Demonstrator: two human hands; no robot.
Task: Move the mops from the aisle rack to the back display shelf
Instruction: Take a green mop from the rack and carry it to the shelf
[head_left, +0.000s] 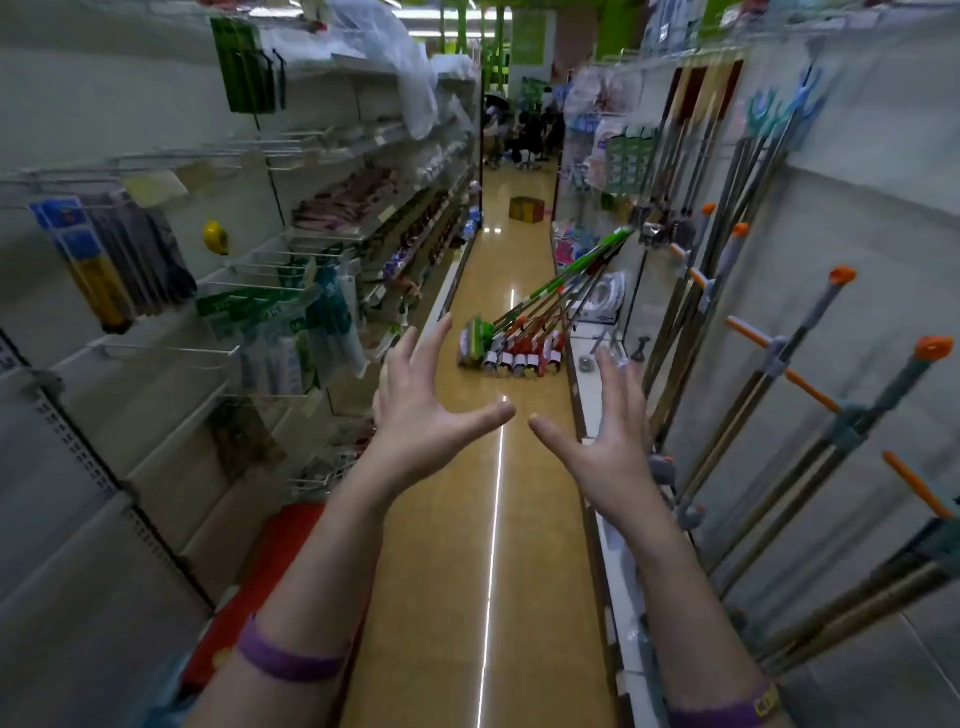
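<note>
Several mops (524, 332) lean in a bundle ahead of me, heads on the aisle floor, green and metal handles tilted up against the right-hand rack (644, 249). My left hand (423, 400) and my right hand (602, 431) are both stretched out in front of me with fingers spread, holding nothing. Both hands are well short of the mops. More long-handled poles with orange fittings (769, 374) hang on the right-hand shelving beside my right arm.
Shelving lines both sides of a narrow aisle with a shiny tan floor (498, 519). Packaged goods hang on hooks at the left (291, 322). A cardboard box (525, 209) sits on the floor farther down. People stand at the far end (524, 135).
</note>
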